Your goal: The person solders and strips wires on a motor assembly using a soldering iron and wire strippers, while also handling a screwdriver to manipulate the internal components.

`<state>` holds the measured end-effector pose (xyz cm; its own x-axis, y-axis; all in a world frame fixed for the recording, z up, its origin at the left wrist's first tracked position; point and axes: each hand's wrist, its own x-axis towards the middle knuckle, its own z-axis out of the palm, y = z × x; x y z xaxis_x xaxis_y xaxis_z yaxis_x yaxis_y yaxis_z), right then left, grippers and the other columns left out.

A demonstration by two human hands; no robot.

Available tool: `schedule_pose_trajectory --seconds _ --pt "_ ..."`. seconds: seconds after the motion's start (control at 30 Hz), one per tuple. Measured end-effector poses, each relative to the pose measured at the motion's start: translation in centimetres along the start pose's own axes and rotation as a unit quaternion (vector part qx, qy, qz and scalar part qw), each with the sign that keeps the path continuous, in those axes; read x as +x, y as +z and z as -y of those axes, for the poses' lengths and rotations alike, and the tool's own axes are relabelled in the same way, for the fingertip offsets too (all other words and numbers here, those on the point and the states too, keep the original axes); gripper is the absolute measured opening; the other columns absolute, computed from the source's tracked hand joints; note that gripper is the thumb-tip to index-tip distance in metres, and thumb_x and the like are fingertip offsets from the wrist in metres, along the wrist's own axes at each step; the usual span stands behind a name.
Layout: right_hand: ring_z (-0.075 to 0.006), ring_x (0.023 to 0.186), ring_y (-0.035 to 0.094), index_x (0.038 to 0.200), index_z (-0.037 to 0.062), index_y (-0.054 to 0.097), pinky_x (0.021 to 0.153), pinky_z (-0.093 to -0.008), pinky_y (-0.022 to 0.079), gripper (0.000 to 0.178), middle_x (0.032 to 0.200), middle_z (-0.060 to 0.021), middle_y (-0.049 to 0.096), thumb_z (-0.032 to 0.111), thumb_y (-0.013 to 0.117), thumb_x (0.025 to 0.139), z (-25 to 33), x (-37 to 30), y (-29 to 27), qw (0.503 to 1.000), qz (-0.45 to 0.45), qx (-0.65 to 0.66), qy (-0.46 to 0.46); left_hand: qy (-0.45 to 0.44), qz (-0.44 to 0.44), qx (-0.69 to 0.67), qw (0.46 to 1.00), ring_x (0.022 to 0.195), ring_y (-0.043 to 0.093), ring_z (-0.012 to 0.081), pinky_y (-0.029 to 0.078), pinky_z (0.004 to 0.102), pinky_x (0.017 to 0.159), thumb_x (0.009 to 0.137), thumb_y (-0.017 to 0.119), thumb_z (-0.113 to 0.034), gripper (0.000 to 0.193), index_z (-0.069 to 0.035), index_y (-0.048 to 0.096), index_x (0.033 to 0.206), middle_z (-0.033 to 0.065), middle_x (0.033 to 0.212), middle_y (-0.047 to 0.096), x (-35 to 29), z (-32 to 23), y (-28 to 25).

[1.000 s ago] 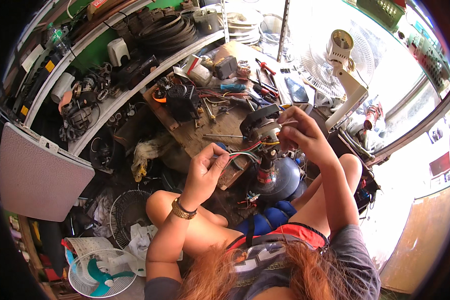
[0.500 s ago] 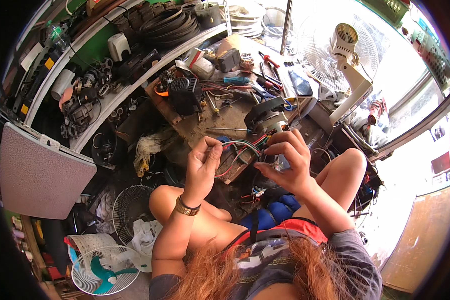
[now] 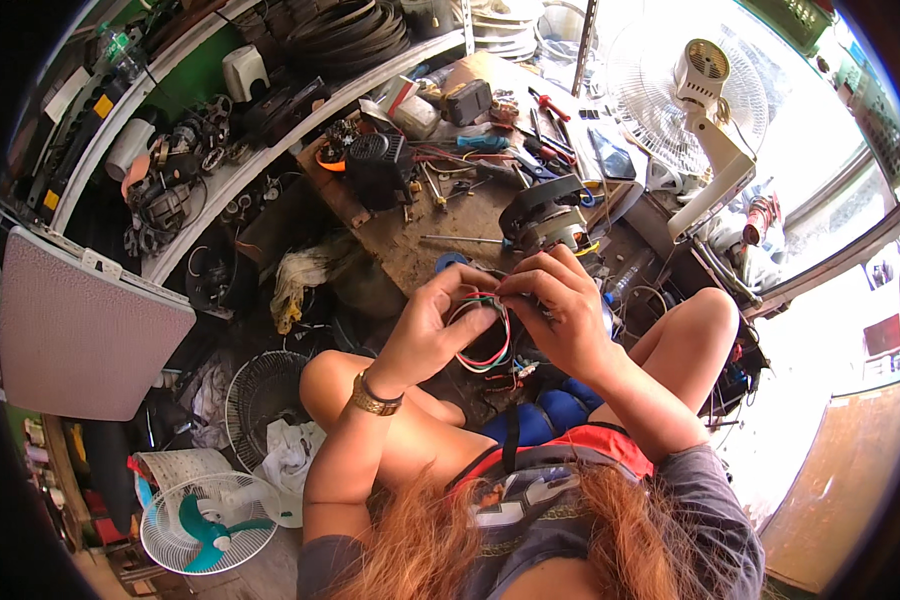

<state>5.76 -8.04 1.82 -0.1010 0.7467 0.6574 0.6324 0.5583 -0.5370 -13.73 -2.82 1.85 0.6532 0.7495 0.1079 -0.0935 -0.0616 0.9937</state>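
Workshop was packed with parts on shelves, table and floor. Far left: a pinkish-grey panel (image 3: 90,325) was leaned at the shelf edge; motor parts (image 3: 170,205) were piled on the shelf (image 3: 260,165) beyond it. Lower left, a small fan (image 3: 210,535) with teal blades was laid face up. Next to it, a black fan guard (image 3: 260,400) was partly covered by a white cloth (image 3: 292,455). Farther up, a stained rag (image 3: 295,280) was hung beside the wooden table (image 3: 395,262), where a black housing (image 3: 375,165) was parked.

Centre: loose wires (red, green, white) (image 3: 484,366) were held up in front of the table's near edge, looped below the fingers. Wires were pinched between thumb and fingers of the left hand (image 3: 420,335). A metal rod (image 3: 460,238) was left on the table just beyond. Same bundle was gripped by the fingertips of the right hand (image 3: 560,310), drawn together close beside the left; exact strands taken by each could not be told. A fan motor (image 3: 545,215) was seen just past the right hand, contact unclear.

Right: a phone (image 3: 613,152) was set among tools; behind, a white fan (image 3: 705,75) was stood by the bright opening. Far right, a brown board (image 3: 835,480) was placed upright.
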Motion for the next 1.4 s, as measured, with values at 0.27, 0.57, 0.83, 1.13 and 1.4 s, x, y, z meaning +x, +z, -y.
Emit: schedule_pose_trajectory --seconds 0.27,0.57,0.83,1.13,1.4 --pt "-0.0258 0.081 0.058 0.091 0.0040 0.069 0.070 -0.0350 0.047 0.021 0.088 -0.0065 0.067 -0.004 0.077 0.074 0.3 -0.2 -0.4 0.999 0.003 0.010 0.033 0.018 -0.014 -0.089 0.996 0.061 0.037 -0.0025 0.028 0.0175 0.053 0.104 0.058 -0.017 0.011 -0.006 0.060 0.101 -0.0091 0.072 0.050 -0.3 0.8 0.7" --pt "-0.0222 0.084 0.061 0.092 0.0016 0.067 0.067 -0.0302 0.048 0.018 0.094 -0.0090 0.065 -0.004 0.075 0.076 0.2 -0.5 -0.3 0.996 0.018 0.052 0.073 0.020 -0.060 -0.088 0.994 0.058 0.037 -0.0017 0.027 0.0176 0.052 0.103 0.061 -0.021 0.014 -0.008 0.062 0.098 -0.0097 0.067 0.047 -0.5 1.9 1.2" --pt "-0.0259 0.085 0.061 0.091 0.0047 0.069 0.072 -0.0337 0.049 0.022 0.095 -0.0080 0.068 -0.001 0.079 0.072 0.0 -0.1 -0.3 0.999 0.021 0.030 0.024 0.021 -0.042 -0.092 0.995 0.065 0.043 -0.0026 0.034 0.0156 0.056 0.103 0.059 -0.012 0.010 -0.005 0.058 0.098 -0.0064 0.077 0.057 -0.6 1.7 1.0" --pt "-0.0253 0.081 0.057 0.091 0.0066 0.070 0.071 -0.0360 0.048 0.022 0.086 -0.0048 0.065 0.002 0.079 0.072 -0.4 -0.8 0.5 0.999 0.022 0.031 0.019 0.031 -0.109 -0.174 0.978 0.064 0.042 0.0017 0.032 0.0180 0.052 0.098 0.055 -0.019 0.016 -0.008 0.051 0.088 0.0035 0.097 0.058 -0.7 1.6 0.7" --pt "-0.0265 0.079 0.055 0.094 0.0061 0.067 0.070 -0.0378 0.048 0.026 0.088 -0.0068 0.062 0.004 0.078 0.070 -0.9 -0.5 -0.1 0.994 0.048 -0.045 -0.089 -0.004 -0.067 0.050 0.996 0.078 0.057 0.0015 0.048 0.0215 0.067 0.094 0.072 -0.011 0.015 0.001 0.064 0.095 -0.0003 0.082 0.067 -0.9 1.8 0.7"
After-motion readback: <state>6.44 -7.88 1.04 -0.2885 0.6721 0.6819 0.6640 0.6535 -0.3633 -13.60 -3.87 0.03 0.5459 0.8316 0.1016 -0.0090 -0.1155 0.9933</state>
